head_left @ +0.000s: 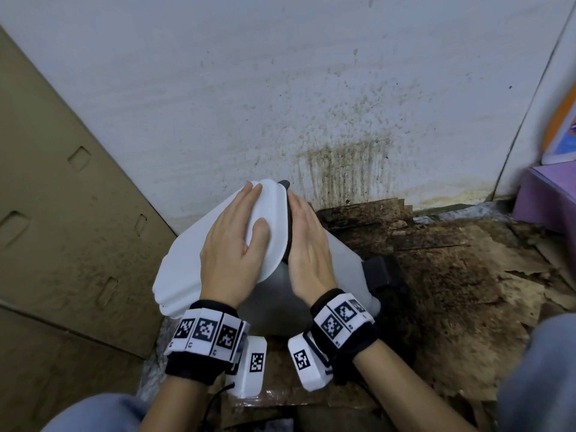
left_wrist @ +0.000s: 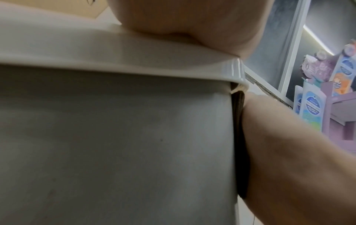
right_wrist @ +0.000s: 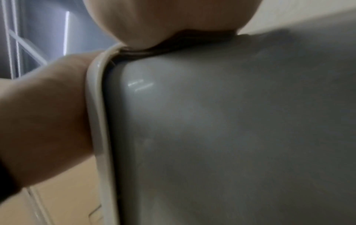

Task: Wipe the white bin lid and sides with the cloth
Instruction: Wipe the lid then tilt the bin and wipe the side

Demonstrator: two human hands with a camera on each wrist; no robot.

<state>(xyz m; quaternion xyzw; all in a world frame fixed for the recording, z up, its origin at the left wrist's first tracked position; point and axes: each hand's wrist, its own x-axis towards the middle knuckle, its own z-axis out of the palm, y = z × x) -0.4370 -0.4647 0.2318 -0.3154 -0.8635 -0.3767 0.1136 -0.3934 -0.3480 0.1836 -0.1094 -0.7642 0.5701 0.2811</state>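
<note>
The white bin (head_left: 274, 310) stands tilted on the floor, its closed white lid (head_left: 271, 219) facing up and left. My left hand (head_left: 230, 244) lies flat on the lid with straight fingers. My right hand (head_left: 307, 244) presses a dark cloth (head_left: 289, 232) flat against the bin's side just under the lid rim. Most of the cloth is hidden under that hand. In the left wrist view the cloth (left_wrist: 239, 137) shows as a dark strip between the bin side (left_wrist: 115, 144) and my right hand (left_wrist: 289, 152). The right wrist view shows the lid rim (right_wrist: 96, 106) and the grey-white side (right_wrist: 231, 137).
A large cardboard box (head_left: 62, 213) stands close on the left. The stained white wall (head_left: 311, 104) is right behind the bin. Dirty torn cardboard (head_left: 452, 275) covers the floor to the right. A black part (head_left: 380, 269) sits by the bin's base. A purple shelf (head_left: 545, 198) is far right.
</note>
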